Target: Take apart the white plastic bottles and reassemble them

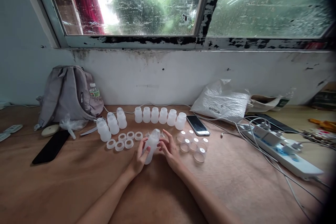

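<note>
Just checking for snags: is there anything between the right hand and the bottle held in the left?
Nothing visible. The right hand is right beside the bottle, though whether they touch is unclear. The white rings lie left of the left hand, and the clear caps lie beyond the right.

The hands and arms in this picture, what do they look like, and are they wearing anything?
The left hand and right hand are bare, with slim fingers and no gloves. The forearms are slender and bare too: no sleeves, watch or bracelet show on the parts in view. The fingernails are too small to make out clearly.
</note>
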The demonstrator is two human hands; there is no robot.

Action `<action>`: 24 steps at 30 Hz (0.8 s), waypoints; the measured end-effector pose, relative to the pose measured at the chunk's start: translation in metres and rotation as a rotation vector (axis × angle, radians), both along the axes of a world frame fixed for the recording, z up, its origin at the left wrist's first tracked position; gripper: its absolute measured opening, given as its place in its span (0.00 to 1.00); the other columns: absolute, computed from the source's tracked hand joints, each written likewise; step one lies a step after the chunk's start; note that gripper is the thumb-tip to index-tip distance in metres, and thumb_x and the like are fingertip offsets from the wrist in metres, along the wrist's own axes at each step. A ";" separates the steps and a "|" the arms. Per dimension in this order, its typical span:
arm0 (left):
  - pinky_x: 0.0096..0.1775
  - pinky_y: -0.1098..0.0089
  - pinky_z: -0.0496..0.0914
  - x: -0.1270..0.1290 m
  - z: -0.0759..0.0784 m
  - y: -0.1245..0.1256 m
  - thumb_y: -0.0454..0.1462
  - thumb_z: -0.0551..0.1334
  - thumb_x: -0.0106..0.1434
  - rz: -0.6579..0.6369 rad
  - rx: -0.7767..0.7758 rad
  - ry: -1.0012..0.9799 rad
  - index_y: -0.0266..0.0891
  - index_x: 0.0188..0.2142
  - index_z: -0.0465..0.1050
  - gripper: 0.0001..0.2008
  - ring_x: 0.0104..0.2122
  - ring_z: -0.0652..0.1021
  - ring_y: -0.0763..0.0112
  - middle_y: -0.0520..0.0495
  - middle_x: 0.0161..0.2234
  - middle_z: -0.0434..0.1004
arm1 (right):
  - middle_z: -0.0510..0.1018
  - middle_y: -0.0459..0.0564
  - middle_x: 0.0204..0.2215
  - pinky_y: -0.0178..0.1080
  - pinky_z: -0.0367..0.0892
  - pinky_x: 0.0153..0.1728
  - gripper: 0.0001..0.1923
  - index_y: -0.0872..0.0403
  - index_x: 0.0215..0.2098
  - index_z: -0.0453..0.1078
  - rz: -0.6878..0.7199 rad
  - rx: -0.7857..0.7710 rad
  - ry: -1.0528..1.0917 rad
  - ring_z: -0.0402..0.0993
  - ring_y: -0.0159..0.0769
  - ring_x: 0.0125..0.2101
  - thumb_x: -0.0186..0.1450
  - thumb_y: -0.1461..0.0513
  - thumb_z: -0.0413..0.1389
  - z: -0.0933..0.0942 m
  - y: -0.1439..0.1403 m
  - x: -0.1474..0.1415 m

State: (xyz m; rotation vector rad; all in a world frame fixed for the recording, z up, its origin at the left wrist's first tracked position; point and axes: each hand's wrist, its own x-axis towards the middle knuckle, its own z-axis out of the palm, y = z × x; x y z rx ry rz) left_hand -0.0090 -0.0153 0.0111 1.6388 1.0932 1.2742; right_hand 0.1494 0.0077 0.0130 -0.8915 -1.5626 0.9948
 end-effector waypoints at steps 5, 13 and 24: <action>0.44 0.63 0.66 0.001 -0.012 0.008 0.41 0.57 0.57 0.031 0.016 -0.119 0.41 0.48 0.49 0.22 0.42 0.72 0.64 0.41 0.46 0.64 | 0.72 0.50 0.35 0.37 0.68 0.31 0.20 0.51 0.52 0.51 -0.057 -0.008 -0.036 0.71 0.33 0.31 0.63 0.57 0.47 -0.006 0.004 0.000; 0.47 0.60 0.63 -0.004 -0.013 0.009 0.37 0.61 0.54 0.122 0.139 0.065 0.42 0.52 0.47 0.30 0.48 0.67 0.62 0.39 0.50 0.59 | 0.73 0.49 0.31 0.37 0.68 0.31 0.17 0.52 0.48 0.56 -0.112 0.047 -0.097 0.71 0.33 0.29 0.62 0.56 0.47 -0.009 0.005 0.001; 0.36 0.69 0.67 -0.022 0.083 0.020 0.41 0.58 0.54 0.141 0.216 0.543 0.41 0.38 0.68 0.12 0.35 0.72 0.68 0.49 0.35 0.73 | 0.72 0.49 0.30 0.36 0.67 0.27 0.14 0.53 0.45 0.58 -0.177 0.051 -0.132 0.70 0.33 0.27 0.63 0.56 0.46 -0.008 0.006 0.004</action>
